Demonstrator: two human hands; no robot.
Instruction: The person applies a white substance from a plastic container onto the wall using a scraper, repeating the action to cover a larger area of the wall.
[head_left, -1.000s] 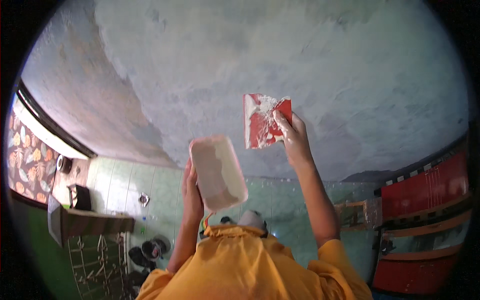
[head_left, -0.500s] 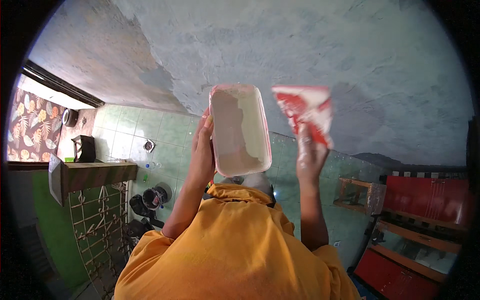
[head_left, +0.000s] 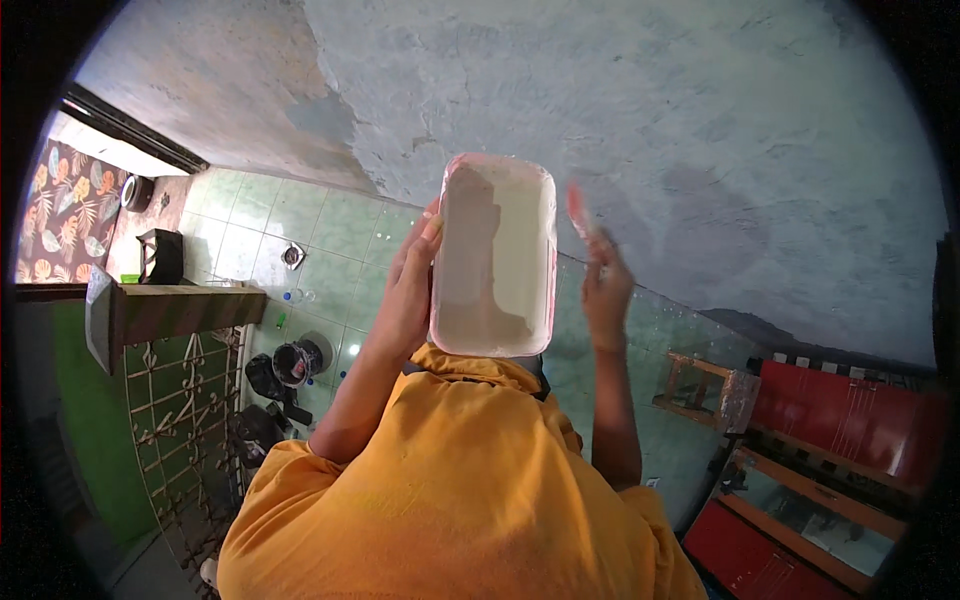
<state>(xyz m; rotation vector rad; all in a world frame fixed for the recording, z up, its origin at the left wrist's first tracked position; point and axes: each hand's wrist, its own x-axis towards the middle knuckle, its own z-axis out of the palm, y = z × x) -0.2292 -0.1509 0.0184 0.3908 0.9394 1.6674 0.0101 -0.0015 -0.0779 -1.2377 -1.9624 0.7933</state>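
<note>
My left hand [head_left: 410, 280] grips the left side of a rectangular pink-rimmed tub [head_left: 494, 270], held level in front of my chest, its inside coated or filled with pale off-white material, partly shadowed. My right hand [head_left: 606, 285] is closed on a red, white-smeared flat scraper [head_left: 580, 208], seen nearly edge-on and blurred, just right of the tub and apart from it. Beyond both stands the patchily plastered, pale grey-blue wall [head_left: 680, 90].
Below is a green tiled floor [head_left: 328, 232] with a black bucket [head_left: 300, 362]. Metal grillework [head_left: 175, 420] and a wooden ledge [head_left: 190, 310] are at left, beside an open doorway with a leaf-patterned mat [head_left: 70, 215]. Right are red cabinets [head_left: 840, 410] and a wooden frame [head_left: 695, 390].
The tub has moved up and right to a more upright angle in view. The scraper has shifted right and turned from face-on to nearly edge-on. My view has tilted further down.
</note>
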